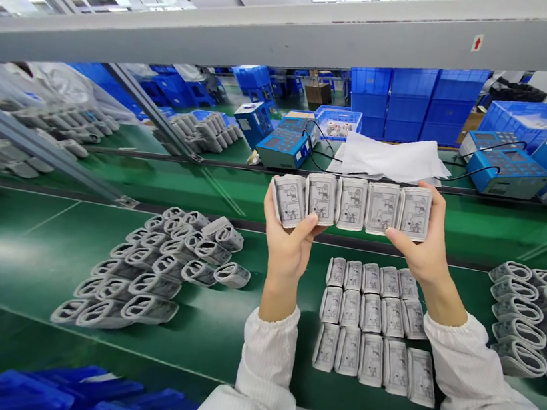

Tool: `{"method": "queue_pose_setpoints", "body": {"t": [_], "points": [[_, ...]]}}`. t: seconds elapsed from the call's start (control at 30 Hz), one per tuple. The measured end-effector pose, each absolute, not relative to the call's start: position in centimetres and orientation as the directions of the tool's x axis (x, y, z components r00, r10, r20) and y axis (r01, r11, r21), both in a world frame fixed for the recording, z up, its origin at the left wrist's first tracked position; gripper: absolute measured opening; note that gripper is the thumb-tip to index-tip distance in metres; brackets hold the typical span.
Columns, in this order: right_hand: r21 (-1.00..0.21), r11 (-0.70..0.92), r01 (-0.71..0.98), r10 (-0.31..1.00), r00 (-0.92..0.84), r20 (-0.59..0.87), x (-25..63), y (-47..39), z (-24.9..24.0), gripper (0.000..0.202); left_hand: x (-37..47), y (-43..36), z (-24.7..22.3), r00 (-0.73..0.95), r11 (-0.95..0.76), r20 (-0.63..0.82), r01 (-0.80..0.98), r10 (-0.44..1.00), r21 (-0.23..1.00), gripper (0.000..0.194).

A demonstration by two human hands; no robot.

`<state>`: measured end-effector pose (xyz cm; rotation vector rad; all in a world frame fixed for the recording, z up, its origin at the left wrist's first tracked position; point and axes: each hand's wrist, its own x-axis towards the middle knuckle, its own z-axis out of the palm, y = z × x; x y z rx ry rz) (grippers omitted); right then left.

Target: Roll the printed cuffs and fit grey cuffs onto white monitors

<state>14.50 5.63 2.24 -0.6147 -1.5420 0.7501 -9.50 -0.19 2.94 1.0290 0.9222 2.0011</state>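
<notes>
A row of several grey folded fabric cuffs (353, 205), with printed drawings facing me, is held up side by side above the green work surface. My left hand (286, 254) is closed around the row's left end, its thumb on the front of the second cuff. At the other end, my right hand (423, 246) grips the last cuffs, thumb near the lower edge. Below and between my forearms, more cuffs (371, 312) lie printed side up in three neat rows. Fingers behind the held row are mostly hidden.
Rolled cuffs (159, 264) lie stacked on their sides at left, with another stack (521, 312) at right. Blue instruments (286, 141) with cables, white sheets (393, 157) and a blue basket (337, 121) stand on the far ledge. A grey beam (286, 35) crosses above.
</notes>
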Motion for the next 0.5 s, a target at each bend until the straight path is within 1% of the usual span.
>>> {"method": "queue_pose_setpoints", "body": {"t": [0.1,0.23,0.4,0.5], "points": [[-0.742,0.67,-0.017,0.735,-0.128,0.666,14.4,5.47,2.43,0.095,-9.61,-0.19,2.93,-0.455,-0.506,0.362,-0.248,0.813,0.826,0.093],[-0.745,0.667,-0.008,0.735,-0.157,0.66,14.33,5.32,2.51,0.1,-9.79,-0.15,2.95,-0.458,-0.507,0.367,-0.229,0.809,0.831,0.093],[-0.738,0.675,-0.018,0.726,-0.165,0.668,14.22,5.2,2.44,0.09,-10.03,-0.24,2.89,-0.453,-0.537,0.412,-0.191,0.791,0.822,0.09],[-0.739,0.673,-0.035,0.723,-0.177,0.668,14.2,5.15,2.49,0.089,-10.13,-0.35,2.78,-0.446,-0.544,0.433,-0.156,0.783,0.824,0.09]]}}
